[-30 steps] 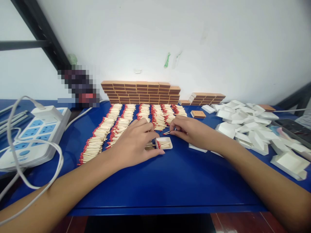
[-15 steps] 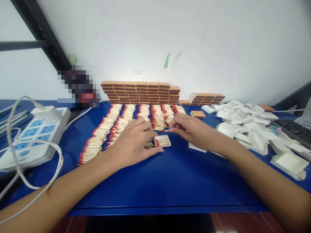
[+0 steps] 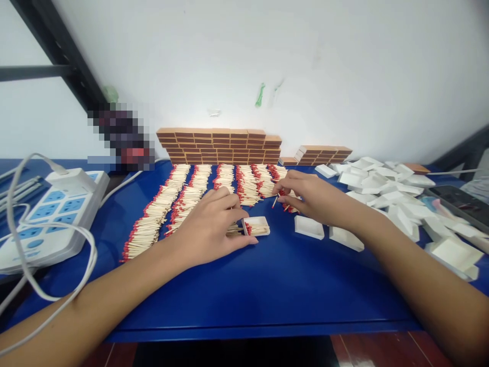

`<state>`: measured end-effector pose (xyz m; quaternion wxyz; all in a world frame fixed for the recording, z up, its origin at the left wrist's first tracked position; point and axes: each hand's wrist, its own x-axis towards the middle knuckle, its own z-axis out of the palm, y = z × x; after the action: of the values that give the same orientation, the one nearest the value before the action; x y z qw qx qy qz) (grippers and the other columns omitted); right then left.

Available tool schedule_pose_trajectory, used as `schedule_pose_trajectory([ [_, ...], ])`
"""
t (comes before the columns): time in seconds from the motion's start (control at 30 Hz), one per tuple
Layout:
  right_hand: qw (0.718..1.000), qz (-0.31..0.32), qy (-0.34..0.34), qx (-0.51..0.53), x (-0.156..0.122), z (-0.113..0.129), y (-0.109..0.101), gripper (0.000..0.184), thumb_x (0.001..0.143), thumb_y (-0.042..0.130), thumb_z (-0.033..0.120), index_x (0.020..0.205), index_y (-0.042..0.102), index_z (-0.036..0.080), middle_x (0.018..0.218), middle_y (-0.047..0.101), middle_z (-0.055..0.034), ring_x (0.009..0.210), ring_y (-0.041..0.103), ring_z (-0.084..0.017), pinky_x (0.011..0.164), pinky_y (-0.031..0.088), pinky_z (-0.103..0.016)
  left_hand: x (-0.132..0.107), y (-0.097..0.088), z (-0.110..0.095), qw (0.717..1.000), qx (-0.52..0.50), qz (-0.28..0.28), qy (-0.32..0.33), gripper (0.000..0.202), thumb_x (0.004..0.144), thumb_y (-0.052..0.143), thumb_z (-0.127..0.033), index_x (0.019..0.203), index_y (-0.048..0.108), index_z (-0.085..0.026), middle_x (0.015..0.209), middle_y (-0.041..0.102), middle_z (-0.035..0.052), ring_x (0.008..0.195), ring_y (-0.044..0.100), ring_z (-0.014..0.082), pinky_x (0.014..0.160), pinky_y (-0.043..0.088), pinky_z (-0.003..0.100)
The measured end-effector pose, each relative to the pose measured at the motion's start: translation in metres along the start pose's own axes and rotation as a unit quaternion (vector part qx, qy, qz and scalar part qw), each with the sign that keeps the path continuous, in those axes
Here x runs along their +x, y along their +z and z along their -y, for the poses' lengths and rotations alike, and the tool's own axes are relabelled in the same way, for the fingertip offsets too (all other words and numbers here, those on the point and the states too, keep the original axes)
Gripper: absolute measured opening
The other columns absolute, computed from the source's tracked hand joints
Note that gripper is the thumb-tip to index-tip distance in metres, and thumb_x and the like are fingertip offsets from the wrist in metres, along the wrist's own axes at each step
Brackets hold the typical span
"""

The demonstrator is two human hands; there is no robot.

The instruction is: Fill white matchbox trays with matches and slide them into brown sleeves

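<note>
Your left hand (image 3: 208, 229) curls closed around the white matchbox tray (image 3: 259, 225) on the blue table (image 3: 267, 285), just near the match rows (image 3: 183, 201), while your right hand (image 3: 307, 196) pinches matches (image 3: 275, 200) at their right end: light, thin, probably brittle sticks, best taken mid-shaft, clear of the red heads.

Matchbox-packing workbench — matches (image 3: 198, 196), stacked matchboxes (image 3: 219, 146).

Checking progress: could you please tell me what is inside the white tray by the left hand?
A few red-tipped matches lie in the white tray; the left hand hides part of its left edge.
</note>
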<state>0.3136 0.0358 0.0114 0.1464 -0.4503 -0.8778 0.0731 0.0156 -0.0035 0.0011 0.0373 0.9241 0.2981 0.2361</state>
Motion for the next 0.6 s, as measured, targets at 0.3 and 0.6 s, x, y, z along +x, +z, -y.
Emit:
schedule_pose_trajectory([
  [0.3,0.999,0.034,-0.025,0.024,0.003,0.011,0.013,0.018,0.104,0.053,0.028,0.091,0.062,0.022,0.097,0.063,-0.0090,0.090,0.059,-0.025,0.077,0.047,-0.037,-0.001,0.000,0.000,1.000,0.004,0.001,0.003,0.034,0.093,0.079,-0.054,0.100,0.077,-0.020,0.095,0.068,0.0066,0.099,0.060,0.0265,0.089,0.048,0.042],
  [0.6,0.995,-0.027,-0.084,0.050,0.010,0.032,0.027,0.012,0.108,0.053,0.024,0.103,0.063,0.022,0.100,0.064,-0.0089,0.096,0.058,-0.025,0.085,0.047,-0.038,-0.001,0.000,0.000,1.000,0.001,0.003,0.005,0.035,0.092,0.082,-0.053,0.101,0.077,-0.019,0.097,0.069,0.0066,0.100,0.060,0.0268,0.089,0.049,0.042],
])
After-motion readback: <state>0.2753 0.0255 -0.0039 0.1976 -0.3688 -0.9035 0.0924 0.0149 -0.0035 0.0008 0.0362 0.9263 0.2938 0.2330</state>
